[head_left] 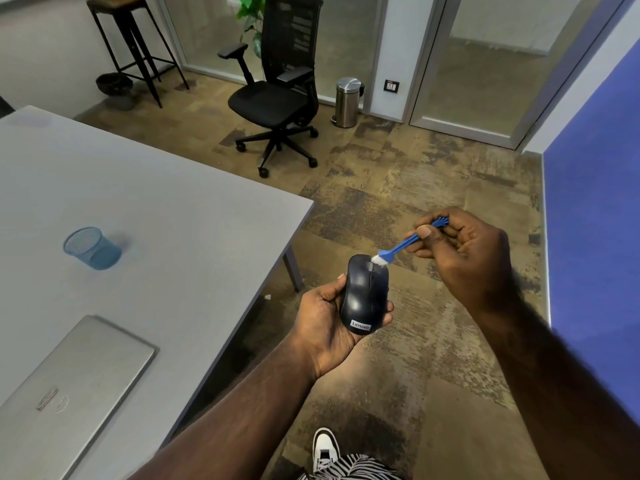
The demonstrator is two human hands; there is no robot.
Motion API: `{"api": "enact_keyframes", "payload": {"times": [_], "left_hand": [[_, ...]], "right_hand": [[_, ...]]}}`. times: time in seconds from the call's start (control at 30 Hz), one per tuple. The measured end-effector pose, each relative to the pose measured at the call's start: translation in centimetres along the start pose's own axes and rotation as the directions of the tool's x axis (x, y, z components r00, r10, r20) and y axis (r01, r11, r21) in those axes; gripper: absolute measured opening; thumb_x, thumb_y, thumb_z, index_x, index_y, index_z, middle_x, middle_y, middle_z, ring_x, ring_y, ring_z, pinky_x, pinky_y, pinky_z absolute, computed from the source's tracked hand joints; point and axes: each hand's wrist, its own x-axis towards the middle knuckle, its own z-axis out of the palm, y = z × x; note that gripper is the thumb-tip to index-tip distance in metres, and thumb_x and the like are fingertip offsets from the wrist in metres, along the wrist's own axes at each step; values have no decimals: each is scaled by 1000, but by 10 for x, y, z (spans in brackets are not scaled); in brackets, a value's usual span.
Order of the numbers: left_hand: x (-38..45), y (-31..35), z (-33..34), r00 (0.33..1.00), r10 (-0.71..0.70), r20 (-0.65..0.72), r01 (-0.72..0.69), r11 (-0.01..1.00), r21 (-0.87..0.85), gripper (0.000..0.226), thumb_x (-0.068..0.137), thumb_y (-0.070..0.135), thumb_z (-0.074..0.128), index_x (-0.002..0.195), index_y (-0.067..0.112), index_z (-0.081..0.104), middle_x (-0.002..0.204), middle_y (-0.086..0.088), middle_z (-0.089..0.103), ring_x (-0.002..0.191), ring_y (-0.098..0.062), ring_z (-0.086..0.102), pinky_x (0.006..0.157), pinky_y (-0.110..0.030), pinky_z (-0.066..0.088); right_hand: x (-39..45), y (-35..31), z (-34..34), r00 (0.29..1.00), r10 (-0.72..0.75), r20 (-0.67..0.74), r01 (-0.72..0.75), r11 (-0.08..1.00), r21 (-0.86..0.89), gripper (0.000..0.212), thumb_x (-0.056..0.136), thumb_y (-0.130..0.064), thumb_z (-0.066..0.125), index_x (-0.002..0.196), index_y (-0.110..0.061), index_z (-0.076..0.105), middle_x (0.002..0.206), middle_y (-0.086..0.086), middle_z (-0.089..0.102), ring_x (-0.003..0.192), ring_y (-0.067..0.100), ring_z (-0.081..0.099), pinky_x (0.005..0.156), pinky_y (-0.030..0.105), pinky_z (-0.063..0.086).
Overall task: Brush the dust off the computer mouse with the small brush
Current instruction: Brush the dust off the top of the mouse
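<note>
A dark blue-black computer mouse (362,299) with a Lenovo label lies top-up in my left hand (325,323), which cups it from below, held in the air over the floor to the right of the table. My right hand (464,251) pinches the handle of a small blue brush (405,244). Its white bristles touch the front of the mouse beside the scroll wheel.
A grey table (156,216) fills the left, carrying a blue mesh pen cup (92,249) and a closed silver laptop (69,386). Beyond stand a black office chair (277,91), a steel bin (347,102) and a tall stool (128,39). A blue wall panel (595,237) runs along the right.
</note>
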Motion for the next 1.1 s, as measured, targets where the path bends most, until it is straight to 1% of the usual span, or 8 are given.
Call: {"api": "enact_keyframes", "payload": {"times": [0.13,0.3,0.47,0.67,0.83,0.97,1.03,1.1], "left_hand": [[0,0,0,1000,1,-2,-1,1000,-10,52,99,34,34,132,-2,53,117,-27,61,93,-39,61,78,-44,56],[1,1,0,1000,2,14,-2,1000,-11,54,98,34,34,132,-4,53,118,-26,59,94,-37,60,80,-44,55],[4,4,-2,1000,15,11,-14,1000,-19,55,99,35,34,133,-5,52,118,-28,59,96,-38,59,82,-44,56],[4,5,-3,1000,4,27,-3,999,-46,57,99,35,33,132,-6,52,122,-27,58,97,-38,59,80,-44,57],[7,8,-2,999,31,27,-28,995,-95,55,99,35,35,135,-3,50,136,-30,51,99,-39,59,80,-45,56],[7,8,-2,999,13,35,-9,994,-109,57,98,35,34,133,-6,50,123,-30,57,96,-40,60,78,-45,58],[7,8,-2,999,5,38,-1,994,-113,58,98,36,33,133,-7,51,121,-29,58,96,-40,60,77,-44,58],[6,8,-2,999,0,37,4,994,-107,58,98,36,33,134,-6,50,122,-28,57,97,-40,60,78,-44,57]], "right_hand": [[-3,-2,-3,993,-19,115,18,1000,16,27,91,-3,61,88,-29,66,81,1,74,72,13,75,63,27,61],[0,7,-5,1000,-9,3,9,1000,-7,18,94,-4,60,94,-21,67,85,-4,73,74,10,75,66,32,62],[-10,2,-4,989,-57,138,45,995,87,23,90,-3,60,91,-24,67,84,4,75,77,16,76,65,31,61],[-8,6,-2,997,-75,25,74,997,26,16,93,0,59,94,-14,68,87,-2,74,78,10,75,66,29,61],[-22,-3,1,964,-168,209,149,984,100,18,87,2,61,89,-15,68,83,0,74,76,9,75,65,25,60],[-21,4,6,991,-120,52,116,991,71,17,91,-5,61,92,-22,68,86,-16,74,77,10,75,65,29,61],[-18,7,5,994,-102,-29,103,994,43,15,93,-3,60,96,-16,66,89,-11,74,77,10,76,67,31,62],[-20,6,2,995,-102,-11,103,993,60,10,93,-6,60,94,-14,66,87,-3,74,78,11,76,67,33,62]]}}
